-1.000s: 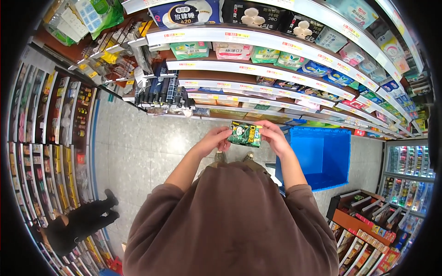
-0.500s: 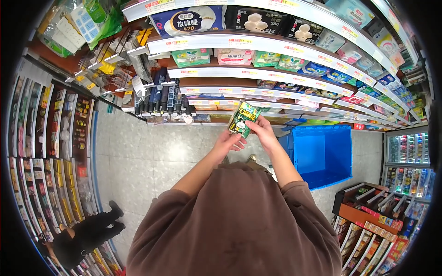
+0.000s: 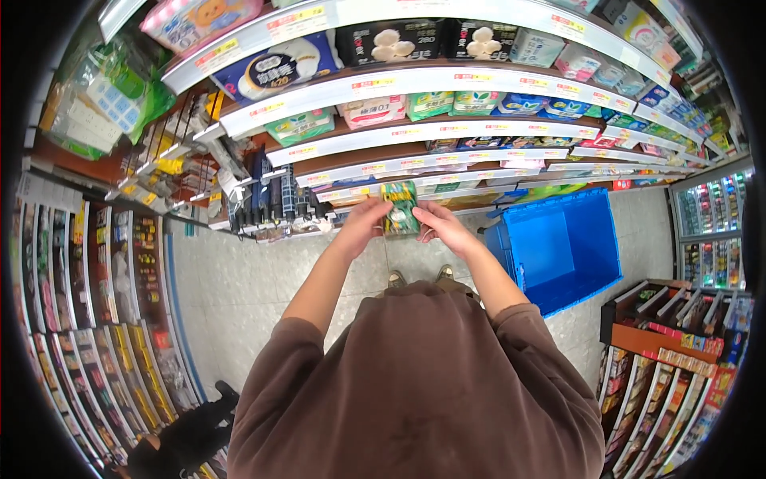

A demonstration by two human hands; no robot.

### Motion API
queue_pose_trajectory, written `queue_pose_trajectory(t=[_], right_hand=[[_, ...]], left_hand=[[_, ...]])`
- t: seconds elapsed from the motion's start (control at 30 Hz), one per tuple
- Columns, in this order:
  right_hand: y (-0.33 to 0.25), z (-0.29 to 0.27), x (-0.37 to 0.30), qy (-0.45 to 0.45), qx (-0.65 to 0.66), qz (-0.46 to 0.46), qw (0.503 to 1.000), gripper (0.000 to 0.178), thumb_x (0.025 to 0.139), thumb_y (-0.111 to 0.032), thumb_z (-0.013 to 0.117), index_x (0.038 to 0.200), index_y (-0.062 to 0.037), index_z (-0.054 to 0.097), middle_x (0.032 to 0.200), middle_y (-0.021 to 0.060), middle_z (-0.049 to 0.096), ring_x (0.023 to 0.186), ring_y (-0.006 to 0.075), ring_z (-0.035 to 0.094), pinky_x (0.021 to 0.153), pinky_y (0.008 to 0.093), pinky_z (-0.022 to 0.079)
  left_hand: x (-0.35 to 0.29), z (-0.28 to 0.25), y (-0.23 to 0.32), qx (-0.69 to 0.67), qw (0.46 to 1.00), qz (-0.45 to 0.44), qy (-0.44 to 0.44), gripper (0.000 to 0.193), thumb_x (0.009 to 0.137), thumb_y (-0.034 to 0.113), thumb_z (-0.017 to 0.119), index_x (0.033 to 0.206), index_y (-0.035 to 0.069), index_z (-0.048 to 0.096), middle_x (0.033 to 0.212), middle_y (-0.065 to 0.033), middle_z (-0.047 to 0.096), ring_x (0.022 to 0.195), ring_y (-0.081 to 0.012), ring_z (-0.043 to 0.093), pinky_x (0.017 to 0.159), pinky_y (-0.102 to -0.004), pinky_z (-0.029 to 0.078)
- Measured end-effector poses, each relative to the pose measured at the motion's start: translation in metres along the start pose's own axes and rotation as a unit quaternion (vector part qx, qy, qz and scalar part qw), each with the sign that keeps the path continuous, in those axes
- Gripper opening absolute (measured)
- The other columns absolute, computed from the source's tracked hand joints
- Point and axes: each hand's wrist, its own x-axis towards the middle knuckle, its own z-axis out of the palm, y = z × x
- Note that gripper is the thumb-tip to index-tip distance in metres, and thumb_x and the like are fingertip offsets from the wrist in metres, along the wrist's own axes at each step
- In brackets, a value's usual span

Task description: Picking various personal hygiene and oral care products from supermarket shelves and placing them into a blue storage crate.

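Between both my hands I hold a small green packet [image 3: 400, 209] with yellow and white print, upright in front of the lower shelves. My left hand [image 3: 367, 223] grips its left edge, thumb on the front face. On its right edge lies the thumb of my right hand [image 3: 441, 223], with the other fingers curled behind. What the packet contains does not show. Right behind it runs a shelf edge [image 3: 447, 177] with price labels and packaged goods.
A blue plastic crate [image 3: 558, 247] stands open at my right. Shelves of pads in packs [image 3: 391, 44] rise ahead, with hanging umbrellas [image 3: 275, 195] to their left. A person in dark clothes [image 3: 187, 435] is at lower left. A dark display rack [image 3: 658, 327] stands at right.
The packet has turned from tilted to upright and shifted slightly left. My left hand has moved from beneath it to its left side. The view has swung a little.
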Motion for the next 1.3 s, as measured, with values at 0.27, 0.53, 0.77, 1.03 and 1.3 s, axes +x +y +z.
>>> queue_pose_trajectory(t=[0.27, 0.53, 0.77, 1.03, 1.3], right_hand=[[0.061, -0.04, -0.033, 0.131, 0.03, 0.016, 0.991, 0.041, 0.086, -0.027, 0.072, 0.118, -0.005, 0.06, 0.089, 0.0049, 0.068, 0.07, 0.0117, 0.059, 0.062, 0.025, 0.047], [0.107, -0.065, -0.093, 0.271, 0.14, 0.095, 0.948, 0.028, 0.087, -0.023, 0.069, 0.107, -0.005, 0.062, 0.085, 0.0034, 0.068, 0.065, 0.0083, 0.058, 0.058, 0.0222, 0.045], [0.121, -0.059, -0.102, 0.303, 0.159, 0.117, 0.932, 0.022, 0.09, -0.02, 0.065, 0.105, -0.0046, 0.062, 0.085, 0.0034, 0.069, 0.066, 0.0078, 0.059, 0.061, 0.0219, 0.046], [0.122, -0.061, -0.096, 0.309, 0.187, 0.103, 0.927, 0.021, 0.09, -0.022, 0.066, 0.103, -0.0063, 0.063, 0.083, 0.0017, 0.068, 0.066, 0.0072, 0.058, 0.061, 0.0221, 0.046], [0.14, -0.072, -0.095, 0.301, 0.203, 0.098, 0.927, 0.029, 0.086, -0.021, 0.07, 0.107, -0.0021, 0.061, 0.084, 0.0048, 0.067, 0.068, 0.0106, 0.059, 0.063, 0.0238, 0.048]], left_hand=[[0.103, -0.016, 0.042, -0.025, 0.99, 0.055, 0.13, 0.042, 0.09, 0.03, 0.067, 0.114, -0.001, 0.054, 0.101, -0.0099, 0.063, 0.084, -0.0188, 0.064, 0.07, -0.0349, 0.054], [0.197, -0.05, 0.018, -0.079, 0.985, 0.137, 0.066, 0.037, 0.1, 0.028, 0.051, 0.133, 0.012, 0.047, 0.135, -0.0072, 0.053, 0.124, -0.0256, 0.049, 0.105, -0.0491, 0.039], [0.198, -0.03, 0.021, 0.216, 0.951, 0.2, 0.093, 0.047, 0.092, 0.023, 0.067, 0.132, 0.004, 0.052, 0.133, -0.0085, 0.055, 0.12, -0.0225, 0.051, 0.105, -0.0371, 0.038], [0.17, -0.001, 0.036, 0.375, 0.888, 0.25, 0.096, 0.04, 0.088, 0.019, 0.071, 0.12, -0.002, 0.06, 0.119, -0.015, 0.065, 0.108, -0.0275, 0.06, 0.098, -0.0351, 0.044], [0.184, 0.009, 0.033, 0.467, 0.823, 0.299, 0.127, 0.035, 0.089, 0.016, 0.069, 0.118, -0.002, 0.062, 0.122, -0.0185, 0.063, 0.11, -0.0316, 0.061, 0.099, -0.0388, 0.043]])
